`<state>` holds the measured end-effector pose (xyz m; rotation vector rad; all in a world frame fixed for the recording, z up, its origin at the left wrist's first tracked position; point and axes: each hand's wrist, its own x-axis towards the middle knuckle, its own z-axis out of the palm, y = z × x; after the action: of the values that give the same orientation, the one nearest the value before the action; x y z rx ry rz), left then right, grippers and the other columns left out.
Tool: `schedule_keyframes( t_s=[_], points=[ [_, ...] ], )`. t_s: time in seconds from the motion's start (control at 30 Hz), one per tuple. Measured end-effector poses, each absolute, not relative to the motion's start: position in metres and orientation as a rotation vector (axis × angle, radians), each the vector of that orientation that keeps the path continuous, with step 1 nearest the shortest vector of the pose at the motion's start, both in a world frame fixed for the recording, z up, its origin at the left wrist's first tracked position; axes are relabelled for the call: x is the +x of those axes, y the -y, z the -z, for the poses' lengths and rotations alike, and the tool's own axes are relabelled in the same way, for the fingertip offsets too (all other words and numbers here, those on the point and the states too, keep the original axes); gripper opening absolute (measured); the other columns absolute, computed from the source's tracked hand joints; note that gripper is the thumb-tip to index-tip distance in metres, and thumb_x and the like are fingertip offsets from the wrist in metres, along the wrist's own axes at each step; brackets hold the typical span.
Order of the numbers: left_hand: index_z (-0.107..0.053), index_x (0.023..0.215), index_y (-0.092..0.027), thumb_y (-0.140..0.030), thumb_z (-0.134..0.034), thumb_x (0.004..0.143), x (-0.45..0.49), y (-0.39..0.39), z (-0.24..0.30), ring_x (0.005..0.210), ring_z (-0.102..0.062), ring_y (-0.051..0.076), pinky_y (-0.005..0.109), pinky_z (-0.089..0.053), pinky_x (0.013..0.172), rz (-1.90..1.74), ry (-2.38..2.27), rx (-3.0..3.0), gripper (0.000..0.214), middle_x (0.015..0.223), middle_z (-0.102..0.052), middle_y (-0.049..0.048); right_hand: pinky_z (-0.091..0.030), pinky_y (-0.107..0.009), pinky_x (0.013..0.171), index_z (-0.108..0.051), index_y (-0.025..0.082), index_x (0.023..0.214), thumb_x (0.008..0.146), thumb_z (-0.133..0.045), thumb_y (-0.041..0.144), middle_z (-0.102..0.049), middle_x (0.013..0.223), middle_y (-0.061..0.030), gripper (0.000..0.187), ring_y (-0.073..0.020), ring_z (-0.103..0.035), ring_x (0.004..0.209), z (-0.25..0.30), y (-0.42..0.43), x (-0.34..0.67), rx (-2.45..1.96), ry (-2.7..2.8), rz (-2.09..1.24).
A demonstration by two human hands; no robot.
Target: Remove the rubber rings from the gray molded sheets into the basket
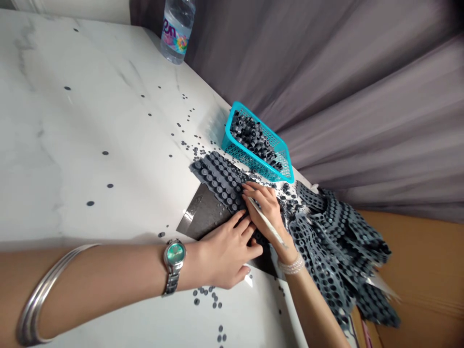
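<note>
A dark grey moulded sheet with rows of raised round studs lies at a slant on a dark flat mat. My left hand rests at the sheet's near end, palm down, fingers stretched out and apart. Against its fingertips, my right hand is closed around a slim white pen-like tool. The tool's tip is hidden at the sheet, so its exact kind cannot be made out. Small grey discs lie loose on the mat beside the studs.
A turquoise basket full of small dark hollow pieces stands beyond the sheet. Holed sheets are heaped at the right, near a cardboard box. A water bottle stands at the back. Grey discs dot the white marbled table.
</note>
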<state>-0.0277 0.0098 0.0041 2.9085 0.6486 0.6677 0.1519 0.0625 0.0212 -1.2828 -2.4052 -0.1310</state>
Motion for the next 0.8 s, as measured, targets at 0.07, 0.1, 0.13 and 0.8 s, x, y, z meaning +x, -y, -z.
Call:
schedule_keyframes(
  t_s=[0.07,0.1,0.13,0.8],
  points=[
    [-0.057,0.112,-0.018,-0.049,-0.047,0.087,-0.027,-0.01,-0.004,0.117,-0.053,0.032,0.05,-0.023,0.107,-0.668,-0.641,2.898,0.041,0.121,-0.064,0.0151,-0.045,-0.04,0.088,-0.061,0.025,0.096,0.093,-0.05,0.019,-0.07,0.114,-0.0064,0.012,-0.0204,-0.064,0.107,-0.021,-0.064,0.152,-1.268,2.431,0.17],
    [-0.058,0.112,-0.018,-0.049,-0.048,0.087,-0.027,-0.01,-0.003,0.118,-0.052,0.032,0.05,-0.022,0.107,-0.669,-0.634,2.893,0.041,0.122,-0.063,0.0155,-0.045,-0.04,0.087,-0.06,0.025,0.096,0.093,-0.05,0.019,-0.07,0.115,-0.0067,0.012,-0.0202,-0.064,0.107,-0.021,-0.066,0.152,-1.267,2.443,0.191],
    [-0.058,0.112,-0.018,-0.048,-0.048,0.087,-0.027,-0.01,-0.003,0.119,-0.051,0.032,0.05,-0.022,0.108,-0.674,-0.63,2.888,0.041,0.124,-0.062,0.0161,-0.045,-0.039,0.086,-0.06,0.024,0.096,0.093,-0.05,0.019,-0.069,0.115,-0.0069,0.012,-0.0201,-0.064,0.106,-0.021,-0.067,0.153,-1.271,2.453,0.211],
    [-0.057,0.112,-0.017,-0.047,-0.045,0.088,-0.027,-0.01,-0.003,0.12,-0.051,0.034,0.051,-0.02,0.109,-0.681,-0.618,2.897,0.041,0.122,-0.063,0.018,-0.043,-0.043,0.093,-0.062,0.026,0.095,0.092,-0.054,0.023,-0.067,0.119,-0.0048,0.009,-0.0216,-0.06,0.114,-0.019,-0.058,0.151,-1.38,2.303,0.058]
  ],
)
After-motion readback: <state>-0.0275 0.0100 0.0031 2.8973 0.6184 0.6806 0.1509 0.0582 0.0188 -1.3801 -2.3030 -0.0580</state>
